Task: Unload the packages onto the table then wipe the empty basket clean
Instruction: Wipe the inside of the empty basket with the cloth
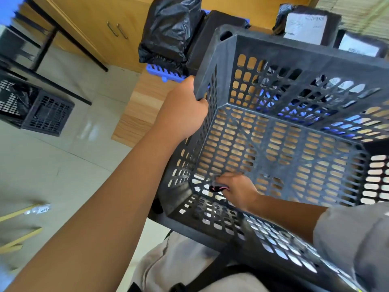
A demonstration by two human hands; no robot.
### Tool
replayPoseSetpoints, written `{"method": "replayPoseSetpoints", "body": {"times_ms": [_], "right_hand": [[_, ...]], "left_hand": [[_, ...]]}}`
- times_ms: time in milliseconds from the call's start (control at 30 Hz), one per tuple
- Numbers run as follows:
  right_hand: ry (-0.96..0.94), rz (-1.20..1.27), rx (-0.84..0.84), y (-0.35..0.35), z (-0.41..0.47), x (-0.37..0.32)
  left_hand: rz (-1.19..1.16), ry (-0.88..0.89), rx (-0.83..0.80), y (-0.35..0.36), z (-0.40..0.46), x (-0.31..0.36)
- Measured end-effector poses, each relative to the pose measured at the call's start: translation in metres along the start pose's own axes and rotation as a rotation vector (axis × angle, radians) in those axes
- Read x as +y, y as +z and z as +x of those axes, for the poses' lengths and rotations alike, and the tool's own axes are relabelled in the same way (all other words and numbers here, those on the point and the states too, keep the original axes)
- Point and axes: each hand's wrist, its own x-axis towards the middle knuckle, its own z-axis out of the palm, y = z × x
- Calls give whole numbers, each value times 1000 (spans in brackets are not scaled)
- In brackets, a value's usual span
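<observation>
Matt perforated plastic basket, glossy (crinkled) plastic-wrapped packages, wood-grain table

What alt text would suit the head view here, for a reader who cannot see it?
A person's left hand grips the rim of an empty black basket while the right hand presses a small dark cloth into its bottom corner. Black wrapped packages sit on the wooden table behind.

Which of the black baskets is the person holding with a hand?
The large tilted basket in front: the left hand grips its rim. The other black basket sits untouched on the floor.
</observation>
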Motion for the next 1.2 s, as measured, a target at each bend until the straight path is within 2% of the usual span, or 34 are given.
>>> {"method": "replayPoseSetpoints", "body": {"times_ms": [267, 367, 467, 533, 600, 667, 700, 733, 833, 967, 1200], "right_hand": [[-123, -28, -134, 10, -9, 5], [-35, -7, -192, 6, -6, 2], [83, 195, -394, -20, 11, -6], [182, 283, -312, -42, 28, -5], [256, 226, 34, -65, 54, 3], [280, 45, 405, -88, 81, 11], [296, -25, 500, -96, 94, 15], [316, -76, 527, -101, 106, 19], [401, -111, 465, -98, 133, 32], [445, 23, 468, -88, 135, 30], [365, 126, 257, -35, 81, -9]], "left_hand": [[2, -12, 3, 0, -1, 2], [6, -12, 6, 0, 0, 1], [7, -7, -1, 0, -2, 3], [11, -5, -4, 0, -1, 2], [4, -14, -6, 0, 0, 1], [3, -20, -6, -1, 1, 1], [6, -20, -11, 0, 1, 1], [8, -20, -13, 0, 2, 0], [21, -12, -9, 0, 3, -2], [8, -10, -9, 2, 6, -5], [-2, -7, -11, 2, 6, -4]]}}
